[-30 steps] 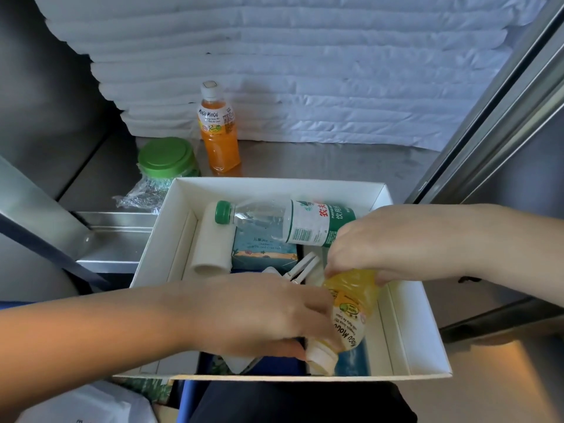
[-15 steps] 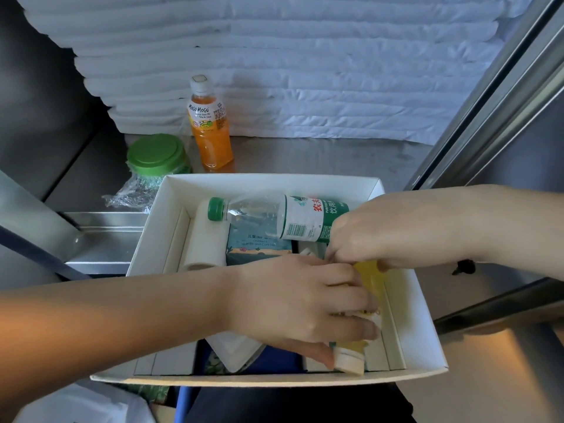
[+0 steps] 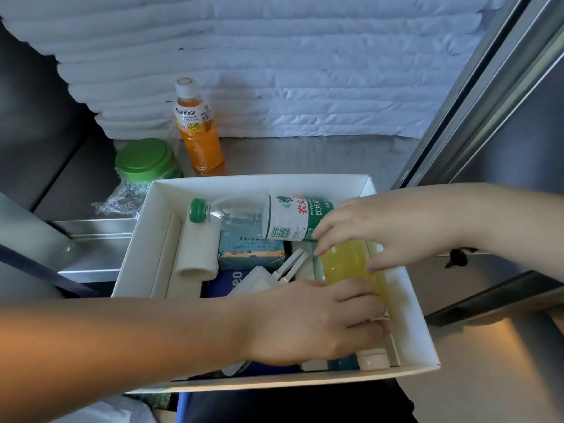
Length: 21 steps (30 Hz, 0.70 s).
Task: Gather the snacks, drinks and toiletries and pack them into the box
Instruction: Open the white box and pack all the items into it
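Both hands grasp the yellow juice bottle (image 3: 348, 264), which lies along the right wall of the white box (image 3: 418, 331), cap nearest me: left hand (image 3: 311, 319) fingers wrap its neck, right hand (image 3: 366, 221) fingers pinch its base.

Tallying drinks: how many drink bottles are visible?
3. Orange Mogu Mogu bottle stands behind the box; water bottle lies at the box's far end; yellow juice bottle lies by its right wall. More may be hidden.

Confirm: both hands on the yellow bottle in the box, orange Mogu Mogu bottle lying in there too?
No: head view shows the orange Mogu Mogu bottle standing upright behind the box, outside it. Left hand and right hand are on the yellow bottle inside.
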{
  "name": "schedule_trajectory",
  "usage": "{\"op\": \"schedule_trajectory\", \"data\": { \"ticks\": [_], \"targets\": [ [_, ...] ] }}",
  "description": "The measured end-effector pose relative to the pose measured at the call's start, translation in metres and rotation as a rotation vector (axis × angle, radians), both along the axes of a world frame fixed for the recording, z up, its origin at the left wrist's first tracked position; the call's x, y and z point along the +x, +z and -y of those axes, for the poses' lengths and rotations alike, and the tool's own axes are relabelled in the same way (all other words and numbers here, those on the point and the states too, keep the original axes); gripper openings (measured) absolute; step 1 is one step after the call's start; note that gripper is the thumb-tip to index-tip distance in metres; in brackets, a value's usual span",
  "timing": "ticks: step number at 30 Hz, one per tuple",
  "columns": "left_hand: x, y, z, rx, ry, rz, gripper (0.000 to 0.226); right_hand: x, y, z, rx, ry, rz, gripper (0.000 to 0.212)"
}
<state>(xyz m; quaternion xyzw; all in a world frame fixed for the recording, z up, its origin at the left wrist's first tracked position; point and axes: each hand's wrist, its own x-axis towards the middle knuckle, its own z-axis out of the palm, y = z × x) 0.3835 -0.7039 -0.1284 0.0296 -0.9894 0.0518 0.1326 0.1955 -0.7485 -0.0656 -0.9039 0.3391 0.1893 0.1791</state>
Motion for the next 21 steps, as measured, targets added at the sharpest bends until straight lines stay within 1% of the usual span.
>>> {"op": "schedule_trajectory", "data": {
  "ticks": [2, 5, 9, 12, 16, 21],
  "targets": [
    [-0.001, -0.004, -0.001, -0.011, 0.017, 0.015, 0.036, -0.004, -0.001, -0.001, -0.06, -0.032, -0.027, 0.069],
    [-0.002, -0.01, -0.004, -0.004, 0.022, -0.012, 0.033, -0.003, -0.003, -0.005, -0.052, -0.073, -0.022, 0.073],
    [-0.004, -0.015, -0.005, 0.001, 0.008, -0.029, 0.029, 0.0, -0.002, -0.001, -0.025, -0.124, -0.004, 0.067],
    [-0.007, -0.019, -0.004, -0.028, -0.014, -0.022, 0.029, 0.0, -0.001, 0.005, 0.009, -0.174, 0.015, 0.058],
    [-0.008, -0.023, -0.002, 0.071, -0.03, -0.072, 0.03, 0.003, -0.004, 0.008, 0.02, -0.196, 0.025, 0.045],
    [-0.006, -0.021, -0.001, 0.211, -0.034, -0.075, 0.036, 0.007, -0.009, 0.007, 0.013, -0.254, 0.023, 0.042]
  ]
}}
